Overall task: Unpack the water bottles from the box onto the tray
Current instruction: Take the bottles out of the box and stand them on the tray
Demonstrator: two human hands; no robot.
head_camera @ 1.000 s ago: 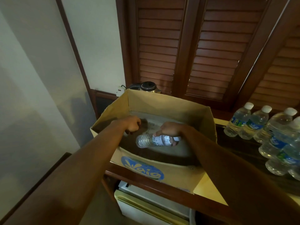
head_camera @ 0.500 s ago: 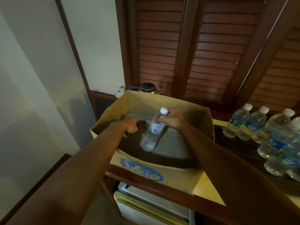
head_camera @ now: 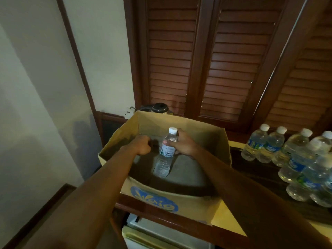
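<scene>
Head view looks down into an open cardboard box (head_camera: 167, 200) that sits on a dark wooden counter (head_camera: 161, 215), its near wall printed with a blue oval logo (head_camera: 154, 198). Both bare arms reach in over that near wall. The right hand (head_camera: 183, 143) is wrapped around the upper part of a clear water bottle (head_camera: 164, 159), fingers (head_camera: 170, 142) on the shoulder just under the white cap (head_camera: 173, 130); the bottle stands nearly upright, leaning slightly, its lower end down near the grey floor of the box (whether it touches the floor or hangs just clear cannot be told). The left hand (head_camera: 143, 145) is curled into a loose fist just left of the bottle, near the left wall of the box; it is closed, and nothing can be seen inside it. To the right of the box, well apart from the held bottle, a cluster of water bottles (head_camera: 291, 159) with white caps and blue labels stands on a dark tray (head_camera: 258, 168). Behind the box a dark kettle (head_camera: 159, 109) sits beside a wall socket (head_camera: 128, 112), against brown louvred shutters (head_camera: 206, 56). Below the counter edge the white top of a small fridge (head_camera: 158, 234) shows.
</scene>
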